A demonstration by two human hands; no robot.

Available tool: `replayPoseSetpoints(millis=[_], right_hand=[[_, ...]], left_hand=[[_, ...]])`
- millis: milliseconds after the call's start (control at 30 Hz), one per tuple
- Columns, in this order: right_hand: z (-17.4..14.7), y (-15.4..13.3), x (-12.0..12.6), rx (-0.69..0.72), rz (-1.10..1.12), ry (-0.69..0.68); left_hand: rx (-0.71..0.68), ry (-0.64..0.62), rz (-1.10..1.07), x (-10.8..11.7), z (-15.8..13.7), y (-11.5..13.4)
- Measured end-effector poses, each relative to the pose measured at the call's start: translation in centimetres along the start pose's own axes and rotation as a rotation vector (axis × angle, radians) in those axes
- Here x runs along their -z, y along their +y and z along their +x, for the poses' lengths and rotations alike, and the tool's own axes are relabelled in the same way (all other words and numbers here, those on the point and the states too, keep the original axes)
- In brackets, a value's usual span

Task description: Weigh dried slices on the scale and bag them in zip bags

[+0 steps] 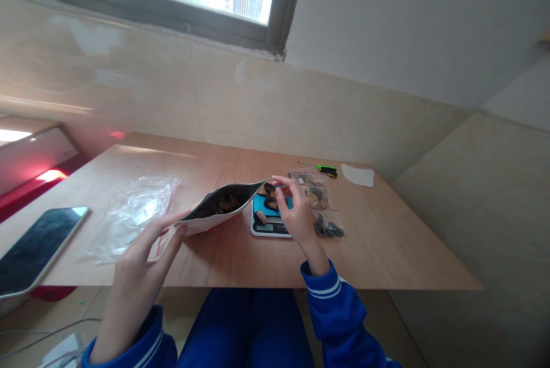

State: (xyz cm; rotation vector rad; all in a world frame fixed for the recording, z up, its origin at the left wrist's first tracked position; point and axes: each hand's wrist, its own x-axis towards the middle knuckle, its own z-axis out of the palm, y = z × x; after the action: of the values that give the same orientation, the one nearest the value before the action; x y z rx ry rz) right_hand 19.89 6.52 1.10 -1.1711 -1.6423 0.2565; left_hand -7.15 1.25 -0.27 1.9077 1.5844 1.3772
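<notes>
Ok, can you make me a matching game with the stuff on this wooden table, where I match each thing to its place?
Things:
1. black smartphone
2. small blue-topped digital scale
3. green and black marker
4. white paper scrap

Places:
A. under the right hand
B. far right of the table, beside the marker
C. left table edge
D. far side, left of the paper scrap

Pairs: 1-C, 2-A, 3-D, 4-B

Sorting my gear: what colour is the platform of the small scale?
Bright blue, on the scale in the head view.
</notes>
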Motion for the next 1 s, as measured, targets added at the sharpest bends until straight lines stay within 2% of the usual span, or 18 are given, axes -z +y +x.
replayPoseSetpoints(millis=[200,400,567,700,800,933,1000], right_hand=[[-0.6,0.7,-0.5,-0.047,0.059,-0.176],[-0.8,0.8,-0.6,-0.108,0.136,-0.258],[-1.4,1.0,-1.7,-0.079,-0.022,-0.358],[-1.9,1.6,-4.0,0.022,-0.281,-0.399],[-2.1,2.4,-5.1,0.048,-0.43,-0.441],[-2.7,3.8,-4.8,0.033,-0.446,-0.427],[-3.1,4.5,-4.2,0.019,-0.394,-0.406]], left_hand=[[-0.014,0.012,0.007,0.0,0.1,0.4],[-0.032,-0.051,-0.004,0.1,0.2,-0.3],[0.028,-0.046,0.086,-0.1,0.2,-2.9],[0.092,-0.063,0.169,0.0,0.1,-4.6],[0.171,-0.074,0.244,0.5,0.0,-5.9],[0.229,-0.084,0.322,0.5,-0.4,-9.8],[0.208,-0.102,0.311,-0.1,-0.7,-12.3]])
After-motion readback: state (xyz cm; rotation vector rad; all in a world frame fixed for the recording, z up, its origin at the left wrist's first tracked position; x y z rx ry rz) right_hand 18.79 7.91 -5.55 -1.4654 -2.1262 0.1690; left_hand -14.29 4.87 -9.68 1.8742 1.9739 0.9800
